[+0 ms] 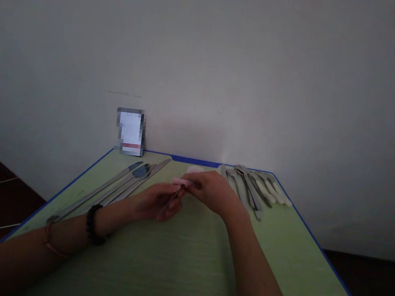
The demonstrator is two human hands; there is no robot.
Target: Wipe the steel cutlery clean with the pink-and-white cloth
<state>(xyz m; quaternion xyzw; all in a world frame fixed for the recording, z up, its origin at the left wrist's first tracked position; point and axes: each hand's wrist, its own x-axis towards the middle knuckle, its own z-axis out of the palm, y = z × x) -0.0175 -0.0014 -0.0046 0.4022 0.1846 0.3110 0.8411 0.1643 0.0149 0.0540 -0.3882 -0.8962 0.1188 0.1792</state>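
One slim utensil (171,202) is gripped in the left hand (154,199) over the far half of the surface (169,268), the right hand (212,190) pinching a pink piece (180,182) at its end. Long cutlery (98,190) lies by the left edge, a cutlery pile (250,187) near the far-right corner, a lit screen (130,131) at the far-left corner.

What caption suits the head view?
Left hand gripping a slim utensil, right hand a pink object, above a green table; cutlery either side.

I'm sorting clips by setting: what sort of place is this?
Probably a room in a home, though I can't be sure: a green table by a plain wall, with cutlery laid out on it.
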